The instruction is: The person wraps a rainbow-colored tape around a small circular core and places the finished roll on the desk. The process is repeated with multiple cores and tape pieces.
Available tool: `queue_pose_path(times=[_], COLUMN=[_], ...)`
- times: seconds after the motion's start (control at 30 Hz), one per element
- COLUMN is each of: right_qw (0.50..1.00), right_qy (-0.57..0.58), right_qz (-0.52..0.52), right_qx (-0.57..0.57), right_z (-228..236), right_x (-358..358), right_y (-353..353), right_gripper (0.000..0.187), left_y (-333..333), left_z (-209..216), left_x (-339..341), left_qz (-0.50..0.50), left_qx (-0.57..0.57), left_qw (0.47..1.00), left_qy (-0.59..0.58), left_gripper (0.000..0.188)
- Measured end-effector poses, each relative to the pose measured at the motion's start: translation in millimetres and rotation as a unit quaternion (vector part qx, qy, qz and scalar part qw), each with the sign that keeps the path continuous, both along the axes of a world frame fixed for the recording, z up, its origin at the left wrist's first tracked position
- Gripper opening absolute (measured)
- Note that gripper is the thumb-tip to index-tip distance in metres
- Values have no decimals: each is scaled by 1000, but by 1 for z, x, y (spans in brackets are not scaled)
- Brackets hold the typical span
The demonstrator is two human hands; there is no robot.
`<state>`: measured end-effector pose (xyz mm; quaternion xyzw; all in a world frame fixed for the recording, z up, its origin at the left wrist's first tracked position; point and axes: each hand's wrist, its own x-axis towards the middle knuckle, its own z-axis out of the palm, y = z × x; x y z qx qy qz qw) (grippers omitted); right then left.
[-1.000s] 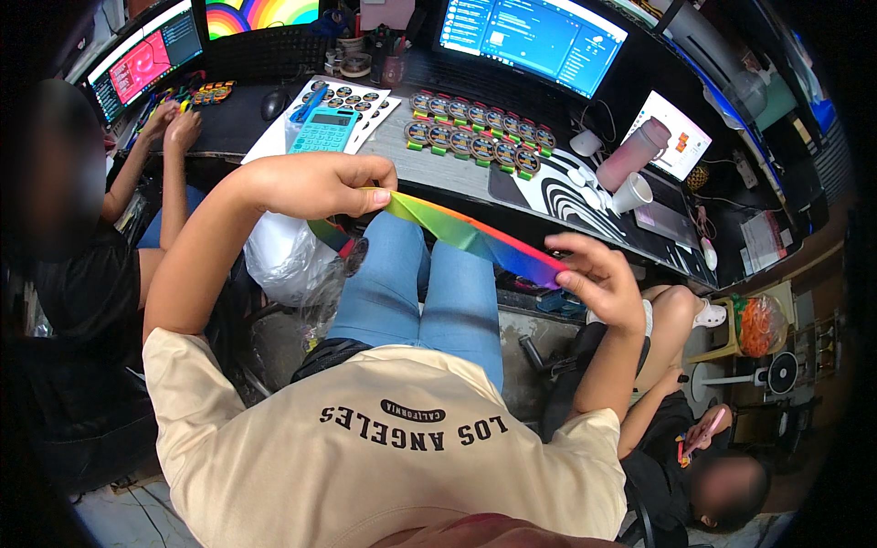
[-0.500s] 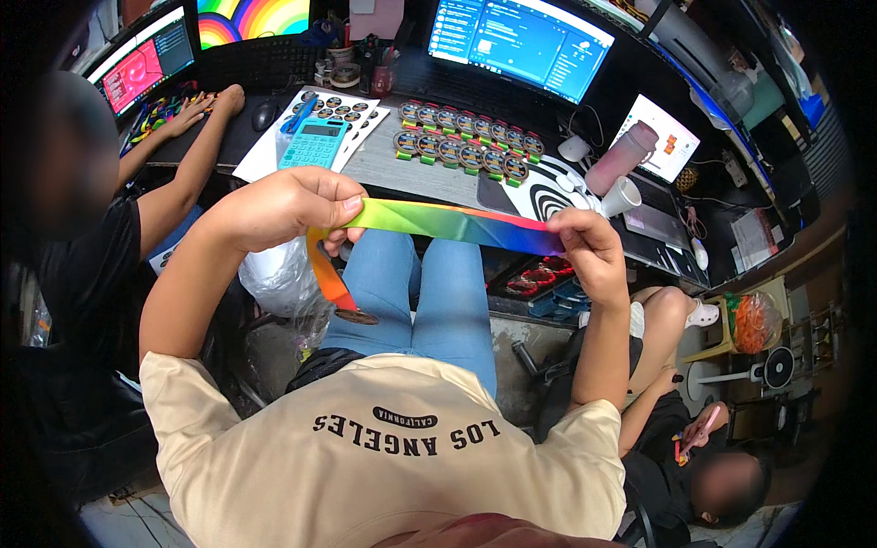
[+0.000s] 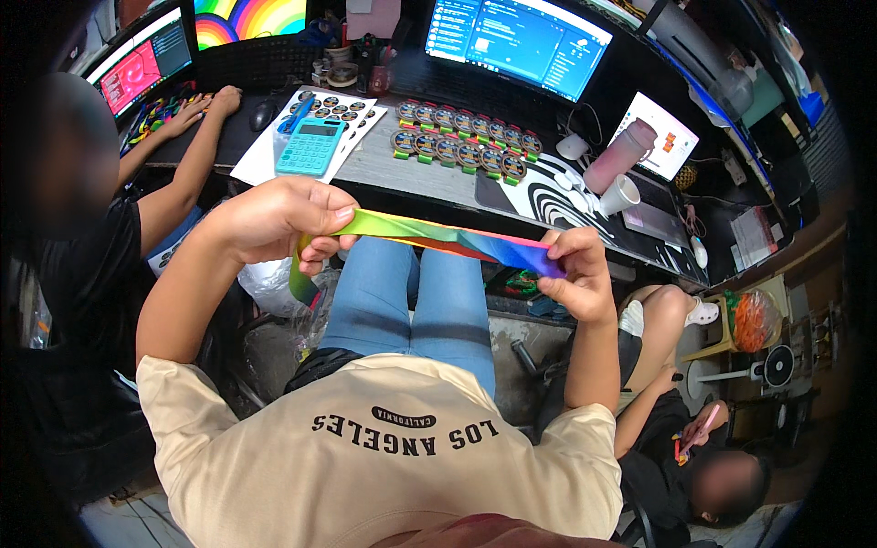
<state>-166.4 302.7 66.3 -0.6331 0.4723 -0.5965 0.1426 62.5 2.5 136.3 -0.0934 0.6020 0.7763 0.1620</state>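
A rainbow-coloured medal ribbon (image 3: pixel 429 234) is stretched above my lap, running from green at the left to blue and violet at the right. My left hand (image 3: pixel 290 219) pinches its left end between thumb and fingers, and a loose length hangs below that hand. At the other end my right hand (image 3: pixel 580 276) is closed on the blue-violet part. Part of the band is twisted, with a red strip showing under it. Beyond the ribbon, two rows of round medals (image 3: pixel 466 151) with folded ribbons lie on the desk. No medal is clearly visible on the hanging length.
A turquoise calculator (image 3: pixel 309 148) rests on sheets of round stickers (image 3: pixel 343 108). To the right stand a pink tumbler (image 3: pixel 621 157) and a white cup (image 3: pixel 619 196), near a laptop (image 3: pixel 653 224). One person (image 3: pixel 87 247) works at left; another (image 3: pixel 658 438) sits at right.
The ribbon has turned and twisted, now showing its red part beneath. My right hand has shifted slightly left and down. The medal that hung below my left hand no longer shows clearly.
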Motion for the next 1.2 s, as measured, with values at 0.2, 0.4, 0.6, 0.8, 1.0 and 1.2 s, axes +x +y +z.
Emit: queue_pose_path(times=[0.2,0.4,0.6,0.8,1.0,1.2], right_qw=[996,980,919,883,872,835], right_qy=[-74,83,284,383,409,457], right_qz=[-29,-151,-262,-263,-264,-303], right_qx=[-28,-102,-85,-69,-50,-47], right_z=[3,2,4,-4,-3,-11], right_x=[-4,-7,-4,-5,-6,1], right_y=[-4,-8,-5,-11,-11,-14], right_gripper=[15,18,25,29,25,35], left_y=[3,8,11,16,21,27], left_z=[-1,2,7,8,8,7], left_x=[4,8,10,12,11,12], left_qz=[1,2,4,18,29,36], left_qx=[-1,-5,-4,-1,19,38], left_qw=[1000,1000,1000,1000,999,999], left_qy=[-12,-7,-9,-10,-5,-5], left_gripper=[30,31,32,32,32,32])
